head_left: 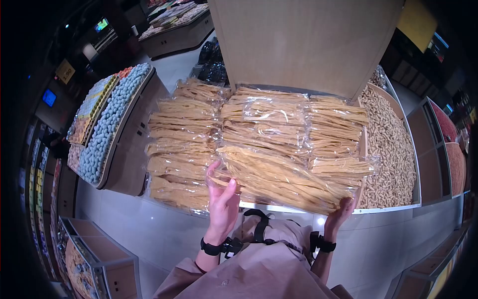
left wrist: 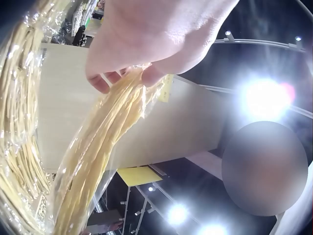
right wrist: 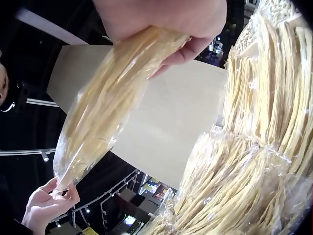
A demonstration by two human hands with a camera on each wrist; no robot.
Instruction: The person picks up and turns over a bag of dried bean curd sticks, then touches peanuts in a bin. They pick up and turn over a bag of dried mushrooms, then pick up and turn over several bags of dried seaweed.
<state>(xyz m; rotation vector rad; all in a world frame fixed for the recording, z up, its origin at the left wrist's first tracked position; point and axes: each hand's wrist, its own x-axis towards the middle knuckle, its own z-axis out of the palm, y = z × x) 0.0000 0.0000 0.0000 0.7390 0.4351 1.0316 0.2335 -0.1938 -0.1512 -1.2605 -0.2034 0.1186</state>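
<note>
A clear plastic bag of dried bean curd sticks (head_left: 284, 174), long and pale yellow, spans both hands above the front of a display. My left hand (head_left: 222, 202) pinches its left end, thumb toward me. At the other end my right hand (head_left: 342, 212) grips the bag's lower right corner. In the left wrist view the bag (left wrist: 102, 134) hangs away from curled fingers (left wrist: 100, 84). The right wrist view shows the bag (right wrist: 102, 105) stretched between the two hands, with the left hand (right wrist: 51, 205) at the far end. Similar bags (head_left: 184, 162) lie in stacked rows beneath and beside it.
A tall wooden panel (head_left: 303, 45) rises behind the rows. Unshelled peanuts (head_left: 388, 149) fill a bin at the right. Another stand with blue-wrapped pieces (head_left: 112, 122) is at the left. A lower bin (head_left: 117, 274) stands near my left, on the tiled floor (head_left: 169, 239).
</note>
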